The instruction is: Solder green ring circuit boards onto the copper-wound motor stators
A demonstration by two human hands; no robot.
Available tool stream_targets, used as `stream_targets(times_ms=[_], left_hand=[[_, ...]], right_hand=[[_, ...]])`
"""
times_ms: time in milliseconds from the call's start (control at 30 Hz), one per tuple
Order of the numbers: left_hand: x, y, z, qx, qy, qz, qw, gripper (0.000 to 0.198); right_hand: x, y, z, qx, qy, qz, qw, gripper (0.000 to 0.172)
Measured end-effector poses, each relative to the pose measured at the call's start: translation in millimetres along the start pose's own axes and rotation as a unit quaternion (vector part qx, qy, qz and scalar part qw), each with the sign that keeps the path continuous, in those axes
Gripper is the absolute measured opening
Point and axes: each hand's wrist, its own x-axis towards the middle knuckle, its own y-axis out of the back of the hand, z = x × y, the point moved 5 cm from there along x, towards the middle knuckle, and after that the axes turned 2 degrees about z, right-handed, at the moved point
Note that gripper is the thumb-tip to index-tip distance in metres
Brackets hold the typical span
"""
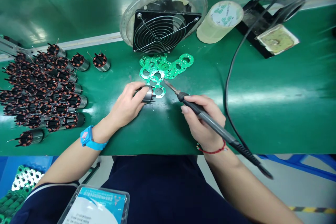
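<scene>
Both hands are closed. The left hand (126, 106) grips a stator (148, 94) lying on its side mid-surface (275, 105), long axis left-right, wire end toward the green ring boards (165, 66). The right hand (203, 122) clasps a soldering iron (223, 133), tip aimed far-left. Fingers hide most of the stator, and tip contact is unclear.

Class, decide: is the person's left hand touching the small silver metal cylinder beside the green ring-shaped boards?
Touching. The head view shows the left hand closed around the small silver metal cylinder, with no gap between them.
</scene>
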Motion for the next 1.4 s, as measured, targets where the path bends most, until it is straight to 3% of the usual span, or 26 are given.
stream_targets(times_ms=[133,333,500,733,867,967,1133,1400], left_hand=[[-1,-0.8,0,0.003,-0.002,-0.009,1.000,0.041],[0,0.0,2,0.013,-0.011,-0.011,1.000,0.039],[1,2.3,4,0.013,-0.012,-0.002,1.000,0.043],[-4,7.7,1,-0.133,0.147,0.012,0.980,0.070],[-6,3.3,4,-0.236,0.165,-0.027,0.957,0.078],[-5,-0.2,1,-0.242,0.154,-0.063,0.956,0.077],[-6,-1.3,-7,-0.201,0.149,-0.069,0.966,0.077],[-5,-5.7,-5,-0.196,0.175,-0.096,0.960,0.073]], right_hand=[[1,-4,-4,-0.018,0.044,-0.014,0.999,0.026],[-7,-10,4,0.036,-0.029,-0.052,0.998,0.038],[-6,-12,6,0.023,-0.074,-0.072,0.994,0.029],[2,-24,5,-0.024,-0.126,-0.131,0.983,0.032],[4,-34,-6,0.062,-0.151,-0.085,0.983,0.036],[6,-42,-13,0.136,-0.147,-0.040,0.979,0.031],[13,-61,-3,0.238,-0.171,-0.072,0.953,0.037],[14,-65,7,0.212,-0.189,-0.067,0.956,0.038]])
